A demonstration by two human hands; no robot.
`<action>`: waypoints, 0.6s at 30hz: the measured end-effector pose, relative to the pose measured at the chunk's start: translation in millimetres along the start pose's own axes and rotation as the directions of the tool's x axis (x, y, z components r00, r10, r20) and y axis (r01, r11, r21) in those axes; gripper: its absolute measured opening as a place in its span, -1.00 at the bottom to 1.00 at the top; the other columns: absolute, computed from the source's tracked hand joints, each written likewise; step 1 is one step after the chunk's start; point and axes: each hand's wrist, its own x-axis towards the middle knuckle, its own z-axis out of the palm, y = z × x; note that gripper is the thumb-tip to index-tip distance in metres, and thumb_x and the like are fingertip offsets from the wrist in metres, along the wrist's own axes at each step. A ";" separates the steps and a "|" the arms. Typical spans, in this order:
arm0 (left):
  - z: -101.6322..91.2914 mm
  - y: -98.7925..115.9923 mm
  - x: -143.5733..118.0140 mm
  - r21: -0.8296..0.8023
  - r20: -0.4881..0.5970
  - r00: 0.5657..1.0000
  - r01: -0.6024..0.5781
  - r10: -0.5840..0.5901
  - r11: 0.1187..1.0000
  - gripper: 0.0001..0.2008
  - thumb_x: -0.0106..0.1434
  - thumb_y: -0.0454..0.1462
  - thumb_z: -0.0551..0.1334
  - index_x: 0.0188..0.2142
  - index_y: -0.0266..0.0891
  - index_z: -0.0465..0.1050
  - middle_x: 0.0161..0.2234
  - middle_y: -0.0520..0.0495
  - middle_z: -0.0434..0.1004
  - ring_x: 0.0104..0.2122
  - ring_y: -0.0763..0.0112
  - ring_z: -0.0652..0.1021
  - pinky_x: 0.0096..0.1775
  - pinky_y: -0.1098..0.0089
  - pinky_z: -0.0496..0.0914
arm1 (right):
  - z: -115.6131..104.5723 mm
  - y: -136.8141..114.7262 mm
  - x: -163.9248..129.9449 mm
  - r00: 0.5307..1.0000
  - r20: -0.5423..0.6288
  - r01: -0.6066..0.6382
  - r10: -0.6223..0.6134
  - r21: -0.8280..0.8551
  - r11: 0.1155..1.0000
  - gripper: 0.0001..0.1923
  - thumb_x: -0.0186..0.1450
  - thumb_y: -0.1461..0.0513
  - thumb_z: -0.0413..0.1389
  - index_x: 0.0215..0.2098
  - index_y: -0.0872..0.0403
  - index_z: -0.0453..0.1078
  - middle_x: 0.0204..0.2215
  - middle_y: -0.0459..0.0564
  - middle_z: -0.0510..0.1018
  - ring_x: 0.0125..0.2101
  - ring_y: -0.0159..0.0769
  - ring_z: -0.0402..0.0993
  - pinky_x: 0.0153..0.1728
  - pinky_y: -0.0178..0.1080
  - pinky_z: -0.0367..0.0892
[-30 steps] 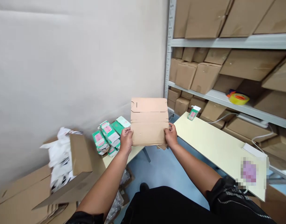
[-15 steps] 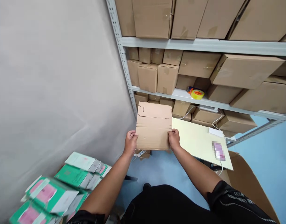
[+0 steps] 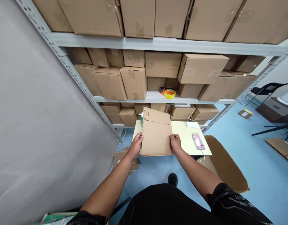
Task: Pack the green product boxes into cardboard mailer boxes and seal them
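Cardboard box blank (image 3: 156, 137) gripped at its edges by left hand (image 3: 136, 146) and right hand (image 3: 175, 143).

Brown cardboard sheet (image 3: 156, 137); yellow tape roll (image 3: 169, 93); blue floor (image 3: 252, 156).

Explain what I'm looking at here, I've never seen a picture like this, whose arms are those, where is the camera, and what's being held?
The camera sits on a person's head and looks forward and down, so the two bare arms reaching out from the bottom edge are the wearer's own. The left hand and the right hand grip opposite edges of a flat, folded cardboard sheet with its top flap bent back. Just beyond it is a small pale table with a white block and a blurred-out patch on it. Behind that stands a metal shelf rack packed with brown boxes, plus a yellow tape roll. A large piece of cardboard lies on the blue floor.
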 end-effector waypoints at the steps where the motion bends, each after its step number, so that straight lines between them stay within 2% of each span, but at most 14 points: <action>1: 9.8 -1.8 7.1 -0.009 0.024 1.000 0.000 0.000 1.000 -0.55 0.23 0.05 0.32 -0.01 -0.16 0.48 -0.15 -0.06 0.64 -0.13 0.18 0.60 -0.11 0.28 0.45 | -3.7 4.5 10.8 1.000 0.014 -0.009 0.009 -0.028 1.000 -0.73 0.11 0.03 0.11 -0.28 -0.02 0.33 -0.36 -0.11 0.56 -0.31 -0.22 0.45 -0.30 -0.25 0.33; 4: 40.3 -6.2 27.6 -0.001 0.050 0.999 0.011 -0.011 1.000 -0.53 0.23 0.00 0.32 0.06 -0.15 0.46 -0.13 -0.06 0.64 -0.13 0.20 0.61 -0.11 0.28 0.47 | -14.8 18.0 43.7 0.996 0.085 -0.028 0.038 -0.119 0.993 -0.70 0.11 0.00 0.10 -0.28 -0.01 0.39 -0.34 -0.09 0.59 -0.30 -0.20 0.48 -0.31 -0.25 0.34; 8: 85.1 -14.7 53.6 0.085 0.004 0.998 0.055 -0.055 0.995 -0.54 0.20 -0.05 0.30 0.06 -0.14 0.44 -0.15 -0.06 0.64 -0.18 0.23 0.61 -0.18 0.29 0.48 | -31.7 29.7 85.8 0.971 0.228 -0.024 0.072 -0.207 0.978 -0.75 0.04 0.03 0.15 -0.39 0.01 0.44 -0.48 -0.11 0.57 -0.38 -0.19 0.49 -0.34 -0.25 0.33; 10: 107.7 -21.2 66.1 0.145 -0.017 0.999 0.045 -0.043 0.988 -0.55 0.19 -0.06 0.28 0.04 -0.14 0.43 -0.16 -0.07 0.64 -0.19 0.24 0.61 -0.19 0.30 0.48 | -40.1 31.0 105.6 0.954 0.288 -0.004 0.076 -0.241 0.971 -0.76 0.03 0.05 0.18 -0.40 0.01 0.46 -0.49 -0.11 0.58 -0.39 -0.19 0.51 -0.32 -0.24 0.34; 14: 143.3 -34.3 88.0 0.200 -0.061 0.998 0.046 -0.034 0.979 -0.55 0.19 -0.05 0.25 0.04 -0.15 0.42 -0.13 -0.09 0.63 -0.18 0.26 0.60 -0.19 0.32 0.47 | -54.5 26.7 141.1 0.941 0.331 0.029 0.070 -0.285 0.958 -0.68 0.03 0.03 0.22 -0.28 -0.01 0.52 -0.29 -0.04 0.66 -0.26 -0.15 0.58 -0.22 -0.18 0.38; 18: 159.1 -44.1 104.1 0.175 -0.063 0.996 0.076 -0.066 0.982 -0.57 0.19 -0.07 0.25 0.02 -0.16 0.41 -0.08 -0.10 0.62 -0.19 0.29 0.60 -0.19 0.33 0.46 | -64.2 21.3 162.1 0.936 0.341 0.023 0.093 -0.322 0.947 -0.62 0.01 0.04 0.29 -0.22 0.00 0.55 -0.16 0.08 0.68 -0.17 -0.06 0.61 -0.14 -0.10 0.42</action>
